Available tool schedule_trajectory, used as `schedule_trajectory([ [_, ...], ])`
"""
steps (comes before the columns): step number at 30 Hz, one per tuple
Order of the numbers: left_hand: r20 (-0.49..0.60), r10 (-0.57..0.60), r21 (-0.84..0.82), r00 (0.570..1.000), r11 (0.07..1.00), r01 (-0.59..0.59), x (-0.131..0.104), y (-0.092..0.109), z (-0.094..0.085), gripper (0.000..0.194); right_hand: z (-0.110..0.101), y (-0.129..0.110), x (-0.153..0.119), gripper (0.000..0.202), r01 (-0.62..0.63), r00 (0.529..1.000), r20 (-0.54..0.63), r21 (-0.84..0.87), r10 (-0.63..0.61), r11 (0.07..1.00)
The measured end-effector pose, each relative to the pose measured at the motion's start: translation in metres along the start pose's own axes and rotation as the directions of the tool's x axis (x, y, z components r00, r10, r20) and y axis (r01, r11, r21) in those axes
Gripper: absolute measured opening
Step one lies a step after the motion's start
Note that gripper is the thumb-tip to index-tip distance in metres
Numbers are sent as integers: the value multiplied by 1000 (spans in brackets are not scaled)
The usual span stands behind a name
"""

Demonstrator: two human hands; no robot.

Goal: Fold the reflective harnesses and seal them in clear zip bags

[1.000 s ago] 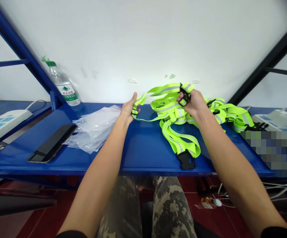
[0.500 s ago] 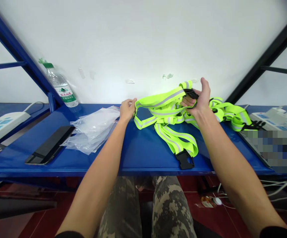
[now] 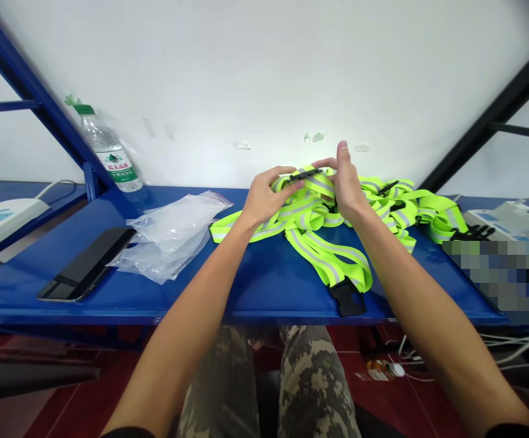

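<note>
From my remote post I logged a black buckle (image 3: pixel 347 297) by the blue table's (image 3: pixel 273 298) front edge, then the lime strap (image 3: pixel 321 184), seemingly part gathered, pinched by the left hand (image 3: pixel 264 194), the right hand (image 3: pixel 349 187) open beside it, thumb raised, other straps (image 3: pixel 435 210) heaped ungathered rightward.

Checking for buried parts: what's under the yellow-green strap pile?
Blue tabletop shows through a gap in the strap pile. Whatever lies beneath the overlapping folds is covered and can't be seen.

Right hand (image 3: pixel 350 188), thumb (image 3: pixel 343 152) upright
</note>
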State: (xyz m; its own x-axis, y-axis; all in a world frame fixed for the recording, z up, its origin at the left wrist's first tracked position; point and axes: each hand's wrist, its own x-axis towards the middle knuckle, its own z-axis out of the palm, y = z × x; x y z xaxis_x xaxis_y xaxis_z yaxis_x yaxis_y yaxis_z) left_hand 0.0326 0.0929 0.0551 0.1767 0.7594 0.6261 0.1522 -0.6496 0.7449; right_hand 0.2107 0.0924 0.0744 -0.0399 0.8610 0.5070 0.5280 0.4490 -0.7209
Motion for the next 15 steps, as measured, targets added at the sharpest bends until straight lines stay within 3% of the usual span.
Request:
schedule_trajectory([
  [3,-89,-96,-10,991,995,96,3,-5,-6,39,-5,1,-2,73,59,993,-94,-98,-69,993],
  [7,-328,-63,95,943,990,100,3,-8,-6,45,-8,-1,-16,62,128,981,-104,-280,-162,951],
  [9,-497,-35,125,867,986,111,4,-9,-6,44,-6,-2,-25,58,94,989,-70,-389,-132,916],
  [11,-636,-19,132,772,982,134,5,-10,-8,43,-3,0,-33,57,44,998,68,-485,-13,873],
  [13,-717,-27,115,697,981,156,6,-10,-10,43,3,3,-36,58,51,972,217,-570,90,820],
  [15,-760,-47,88,648,981,173,8,-11,-14,42,9,9,-33,53,93,952,283,-620,112,779],
])
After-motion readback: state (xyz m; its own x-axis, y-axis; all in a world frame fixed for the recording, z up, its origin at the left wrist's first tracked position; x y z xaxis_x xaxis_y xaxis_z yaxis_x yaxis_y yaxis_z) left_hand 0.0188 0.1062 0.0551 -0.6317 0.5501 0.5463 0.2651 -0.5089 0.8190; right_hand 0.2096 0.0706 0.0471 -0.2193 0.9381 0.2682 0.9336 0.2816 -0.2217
